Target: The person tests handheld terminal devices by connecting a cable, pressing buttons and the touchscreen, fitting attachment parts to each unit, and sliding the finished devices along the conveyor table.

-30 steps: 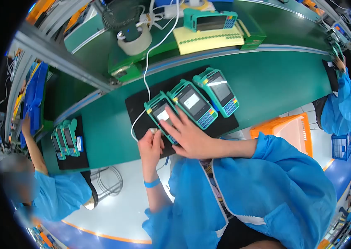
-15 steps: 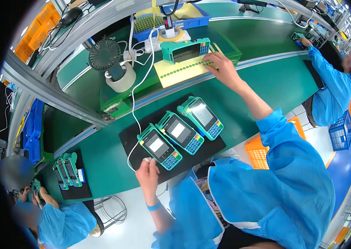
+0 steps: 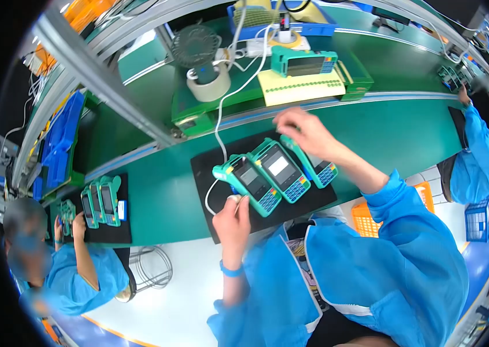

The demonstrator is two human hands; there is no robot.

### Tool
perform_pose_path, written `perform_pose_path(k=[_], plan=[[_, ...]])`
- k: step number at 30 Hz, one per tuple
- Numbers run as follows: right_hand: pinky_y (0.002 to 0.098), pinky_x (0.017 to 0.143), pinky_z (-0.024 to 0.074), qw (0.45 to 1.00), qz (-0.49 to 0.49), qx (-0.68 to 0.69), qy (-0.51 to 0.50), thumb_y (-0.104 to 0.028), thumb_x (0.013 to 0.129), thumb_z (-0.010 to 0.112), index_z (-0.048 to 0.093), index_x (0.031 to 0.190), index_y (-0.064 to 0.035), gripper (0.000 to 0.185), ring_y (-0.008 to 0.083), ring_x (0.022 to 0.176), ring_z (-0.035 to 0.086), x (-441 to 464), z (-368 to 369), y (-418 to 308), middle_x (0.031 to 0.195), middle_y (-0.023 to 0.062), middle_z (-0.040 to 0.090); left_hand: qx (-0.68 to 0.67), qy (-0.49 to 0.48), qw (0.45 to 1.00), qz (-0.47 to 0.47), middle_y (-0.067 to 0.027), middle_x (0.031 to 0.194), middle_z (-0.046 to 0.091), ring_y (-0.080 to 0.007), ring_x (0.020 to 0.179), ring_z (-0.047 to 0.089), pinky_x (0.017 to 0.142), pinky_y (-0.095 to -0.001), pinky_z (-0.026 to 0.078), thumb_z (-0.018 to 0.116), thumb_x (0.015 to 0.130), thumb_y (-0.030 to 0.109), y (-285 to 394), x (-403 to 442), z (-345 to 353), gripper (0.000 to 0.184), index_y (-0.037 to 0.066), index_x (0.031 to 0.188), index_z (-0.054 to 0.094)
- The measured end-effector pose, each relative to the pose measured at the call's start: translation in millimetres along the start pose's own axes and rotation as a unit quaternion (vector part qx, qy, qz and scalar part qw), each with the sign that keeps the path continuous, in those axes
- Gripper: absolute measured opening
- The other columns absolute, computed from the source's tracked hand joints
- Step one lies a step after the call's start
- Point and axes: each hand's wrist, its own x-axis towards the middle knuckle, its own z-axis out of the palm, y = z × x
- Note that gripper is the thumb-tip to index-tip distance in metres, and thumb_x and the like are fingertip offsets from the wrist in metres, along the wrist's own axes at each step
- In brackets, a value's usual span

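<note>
Three green-cased card payment terminals lie on a black mat (image 3: 205, 191): a left one (image 3: 256, 188), a middle one (image 3: 282, 168) and a right one (image 3: 317, 168). Near the left terminal's lower corner, my left hand (image 3: 233, 228) is closed with a white cable (image 3: 219, 124) running into it; a small white end shows at the fingertips. My right hand (image 3: 308, 134) is over the top of the right terminal and partly covers it. Its fingers are pinched together, and whatever is between them is hidden. Behind it lies a yellow sheet (image 3: 305, 91) with rows of small green dots.
Another terminal (image 3: 305, 63) stands on the green shelf behind the sheet. A small fan (image 3: 198, 55) stands inside a white roll. Co-workers in blue sit at left (image 3: 85, 280) and right (image 3: 482, 156). A metal post (image 3: 100, 81) slants across the left. An orange basket (image 3: 366, 220) is below the table.
My right hand has come from the yellow sheet down to the right terminal. The left terminal's bright screen has turned dark grey. The view has shifted, and the left co-worker's arm reaches toward their terminals.
</note>
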Motion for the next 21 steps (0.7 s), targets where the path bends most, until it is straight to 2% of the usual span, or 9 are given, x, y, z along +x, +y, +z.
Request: perform_pose_path(k=[1, 3, 4, 7, 10, 13, 14, 17, 21], plan=[[0.0417, 0.103, 0.0532, 0.996, 0.027, 0.049, -0.065, -0.005, 0.100, 0.071, 0.066, 0.105, -0.0042, 0.007, 0.0326, 0.122, 0.066, 3, 14, -15, 0.122, 0.0132, 0.072, 0.022, 0.013, 0.999, 0.028, -0.0176, 0.074, 0.070, -0.0356, 0.060, 0.068, 0.055, -0.0406, 0.049, 0.075, 0.102, 0.016, 10, 3, 0, 0.015, 0.004, 0.095, 0.070], [0.0424, 0.103, 0.0529, 0.990, -0.052, 0.058, -0.117, -0.007, 0.100, 0.070, 0.065, 0.105, -0.0041, 0.007, 0.0341, 0.122, 0.065, 13, 41, -32, 0.126, 0.0133, 0.070, 0.048, 0.002, 0.998, 0.033, -0.0166, 0.073, 0.070, -0.0384, 0.063, 0.069, 0.055, -0.0434, 0.049, 0.076, 0.102, 0.017, 16, 5, -2, 0.017, 0.005, 0.093, 0.069], [0.0432, 0.102, 0.0525, 0.987, -0.045, 0.048, -0.146, -0.010, 0.101, 0.069, 0.064, 0.103, -0.0036, 0.008, 0.0352, 0.121, 0.064, 19, 52, -45, 0.128, 0.0140, 0.067, 0.054, 0.005, 0.998, 0.041, -0.0167, 0.073, 0.070, -0.0392, 0.064, 0.069, 0.054, -0.0441, 0.049, 0.076, 0.102, 0.017, 18, 6, -3, 0.017, 0.005, 0.093, 0.068], [0.0464, 0.100, 0.0515, 0.978, -0.089, 0.028, -0.184, -0.009, 0.101, 0.066, 0.062, 0.103, 0.0004, 0.011, 0.0371, 0.116, 0.063, 36, 82, -62, 0.120, 0.0148, 0.064, 0.062, 0.014, 0.996, 0.057, -0.0169, 0.072, 0.070, -0.0407, 0.063, 0.068, 0.054, -0.0460, 0.050, 0.075, 0.102, 0.019, 20, 8, -3, 0.019, 0.005, 0.092, 0.067], [0.0478, 0.100, 0.0548, 0.966, -0.074, -0.032, -0.244, -0.006, 0.094, 0.070, 0.067, 0.105, 0.0023, 0.014, 0.0397, 0.115, 0.064, 49, 104, -77, 0.115, 0.0193, 0.064, 0.078, 0.020, 0.994, 0.069, -0.0169, 0.069, 0.069, -0.0414, 0.061, 0.068, 0.053, -0.0471, 0.049, 0.075, 0.102, 0.020, 18, 9, -2, 0.019, 0.005, 0.092, 0.068], [0.0469, 0.092, 0.0600, 0.937, -0.109, -0.205, -0.259, -0.004, 0.087, 0.070, 0.067, 0.105, 0.0056, 0.020, 0.0393, 0.112, 0.066, 49, 123, -81, 0.115, 0.0217, 0.065, 0.092, 0.022, 0.992, 0.077, -0.0175, 0.066, 0.067, -0.0419, 0.059, 0.067, 0.051, -0.0488, 0.048, 0.075, 0.101, 0.022, 18, 9, 1, 0.018, 0.006, 0.094, 0.070], [0.0457, 0.085, 0.0629, 0.935, -0.124, -0.235, -0.235, -0.003, 0.082, 0.072, 0.068, 0.103, 0.0076, 0.024, 0.0383, 0.109, 0.069, 47, 129, -82, 0.114, 0.0225, 0.065, 0.094, 0.026, 0.992, 0.078, -0.0176, 0.066, 0.067, -0.0418, 0.059, 0.067, 0.051, -0.0490, 0.048, 0.075, 0.101, 0.022, 21, 10, 2, 0.017, 0.007, 0.094, 0.070], [0.0472, 0.086, 0.0612, 0.919, -0.089, -0.290, -0.251, -0.004, 0.088, 0.073, 0.062, 0.108, 0.0066, 0.025, 0.0395, 0.107, 0.068, 48, 133, -91, 0.112, 0.0215, 0.063, 0.097, 0.028, 0.992, 0.077, -0.0181, 0.067, 0.068, -0.0422, 0.060, 0.067, 0.052, -0.0498, 0.049, 0.076, 0.101, 0.022, 23, 10, 2, 0.017, 0.007, 0.094, 0.071], [0.0479, 0.089, 0.0605, 0.969, -0.089, -0.171, -0.155, -0.008, 0.088, 0.076, 0.060, 0.118, 0.0024, 0.036, 0.0406, 0.110, 0.066, 38, 130, -86, 0.115, 0.0209, 0.062, 0.064, 0.016, 0.996, 0.057, -0.0193, 0.069, 0.069, -0.0438, 0.063, 0.068, 0.056, -0.0518, 0.051, 0.075, 0.101, 0.023, 13, 6, -3, 0.016, 0.008, 0.096, 0.071]])
